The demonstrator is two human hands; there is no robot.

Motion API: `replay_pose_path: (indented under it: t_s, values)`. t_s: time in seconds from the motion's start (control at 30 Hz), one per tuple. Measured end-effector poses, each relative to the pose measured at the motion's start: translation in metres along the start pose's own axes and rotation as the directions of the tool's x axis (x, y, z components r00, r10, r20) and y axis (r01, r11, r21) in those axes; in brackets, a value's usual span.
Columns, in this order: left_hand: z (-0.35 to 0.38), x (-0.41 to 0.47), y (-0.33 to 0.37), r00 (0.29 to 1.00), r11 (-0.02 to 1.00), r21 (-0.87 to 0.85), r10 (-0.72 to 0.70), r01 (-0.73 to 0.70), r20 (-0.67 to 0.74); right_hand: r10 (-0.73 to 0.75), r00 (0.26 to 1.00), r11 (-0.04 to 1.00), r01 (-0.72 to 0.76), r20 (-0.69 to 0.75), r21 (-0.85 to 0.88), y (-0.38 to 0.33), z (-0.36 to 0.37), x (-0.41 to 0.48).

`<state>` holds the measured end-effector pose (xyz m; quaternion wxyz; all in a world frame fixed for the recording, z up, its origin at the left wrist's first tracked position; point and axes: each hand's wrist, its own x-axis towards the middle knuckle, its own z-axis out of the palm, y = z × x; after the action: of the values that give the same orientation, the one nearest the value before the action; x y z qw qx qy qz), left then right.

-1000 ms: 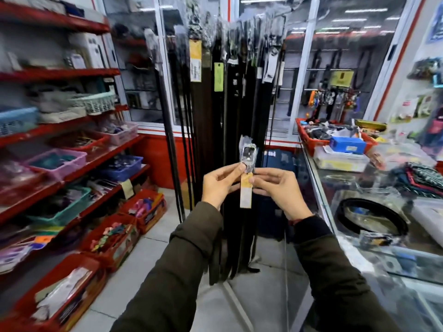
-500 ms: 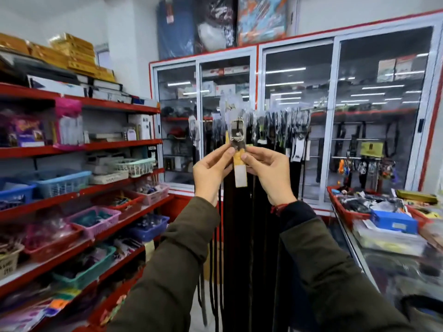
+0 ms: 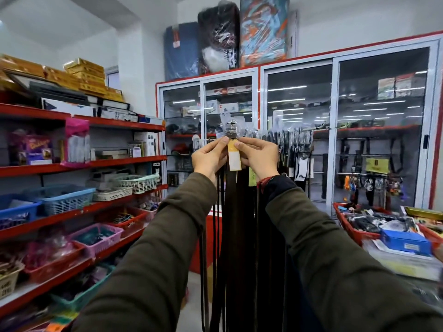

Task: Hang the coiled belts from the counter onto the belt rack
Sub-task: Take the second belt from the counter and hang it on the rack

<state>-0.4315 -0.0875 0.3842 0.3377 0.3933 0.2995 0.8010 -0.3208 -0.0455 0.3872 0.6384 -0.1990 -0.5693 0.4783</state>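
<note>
I hold a dark belt (image 3: 231, 195) up in front of me by its top end. Its plastic-wrapped metal buckle (image 3: 230, 130) sticks up above my fingers and a yellow-and-white tag (image 3: 234, 156) hangs below it. My left hand (image 3: 209, 156) pinches the belt from the left, my right hand (image 3: 259, 159) from the right. The strap hangs straight down between my arms. The belt rack (image 3: 287, 137) with several dark belts hanging from it stands just behind, its top at the height of my hands.
Red shelves (image 3: 79, 164) with plastic baskets run along the left. Glass-door cabinets (image 3: 335, 140) fill the back wall. The counter at the right carries a red tray (image 3: 352, 233) of goods and a blue box (image 3: 405, 243).
Both hands have lifted the belt's buckle end from the height of the hanging straps up to the rack's top. My view has tilted upward, and the counter has slid mostly out of sight.
</note>
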Motion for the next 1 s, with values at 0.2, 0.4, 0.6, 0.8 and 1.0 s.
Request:
replay_pose_path:
  t_s: [0.2, 0.4, 0.6, 0.8, 1.0]
  values:
    - [-0.003, 0.013, -0.011, 0.999, 0.998, 0.030, -0.049, 0.050, -0.020, 0.044, 0.999, 0.999, -0.045, -0.019, -0.027, 0.017, -0.001, 0.013]
    - [-0.006, 0.018, -0.040, 0.988, 0.979, 0.190, 0.094, -0.070, -0.120, 0.015, 1.000, 0.991, -0.013, 0.015, -0.135, 0.044, -0.011, 0.014]
    - [0.012, -0.023, -0.079, 0.803, 0.694, 0.530, 0.595, -0.488, -0.041, -0.279, 0.955, 0.917, 0.234, -0.102, -0.322, 0.059, -0.051, -0.013]
    - [0.023, -0.053, -0.135, 0.718, 0.308, 0.733, 0.608, -0.606, 0.338, -0.474, 0.877, 0.706, 0.327, -0.076, -0.629, 0.081, -0.123, -0.036]
    - [0.036, -0.090, -0.209, 0.784, 0.217, 0.785, 0.409, -0.581, 0.467, -0.422, 0.906, 0.360, 0.172, 0.005, -0.917, 0.116, -0.213, -0.067]
